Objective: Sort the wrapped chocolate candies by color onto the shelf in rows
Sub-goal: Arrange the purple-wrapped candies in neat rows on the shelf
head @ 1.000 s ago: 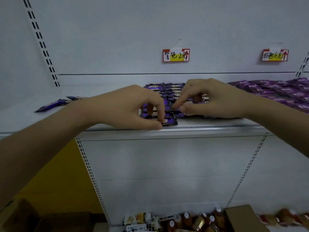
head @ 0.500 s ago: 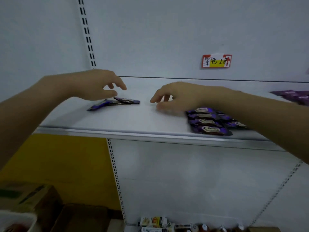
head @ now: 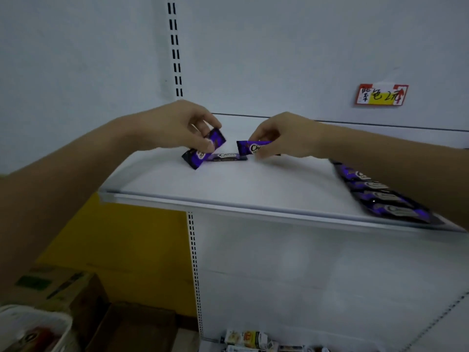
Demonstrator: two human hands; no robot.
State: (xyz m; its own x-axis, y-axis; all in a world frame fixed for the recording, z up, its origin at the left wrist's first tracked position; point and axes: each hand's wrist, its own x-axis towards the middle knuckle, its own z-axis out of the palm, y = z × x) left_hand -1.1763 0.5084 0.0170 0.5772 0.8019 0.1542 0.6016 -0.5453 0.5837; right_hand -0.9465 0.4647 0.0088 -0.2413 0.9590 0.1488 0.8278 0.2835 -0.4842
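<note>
My left hand (head: 175, 127) pinches a purple wrapped chocolate candy (head: 203, 151), tilted with its lower end near the white shelf (head: 253, 189). My right hand (head: 284, 134) grips a second purple candy (head: 251, 146) by its right end, held level just above the shelf. A third purple candy (head: 227, 156) lies flat on the shelf between and below the two. Farther right, a row of several purple candies (head: 380, 196) lies near the shelf's front edge, partly hidden by my right forearm.
A price label (head: 380, 95) is stuck on the back panel at the right. A slotted upright (head: 175, 47) runs up the back wall. Cardboard boxes (head: 63, 288) and a white bin (head: 33, 329) sit at the lower left; small packets (head: 248, 339) lie on the bottom shelf.
Both hands moved left from the sorted row to the loose candies. Each hand has closed on one purple candy and lifted it; one candy stays on the shelf.
</note>
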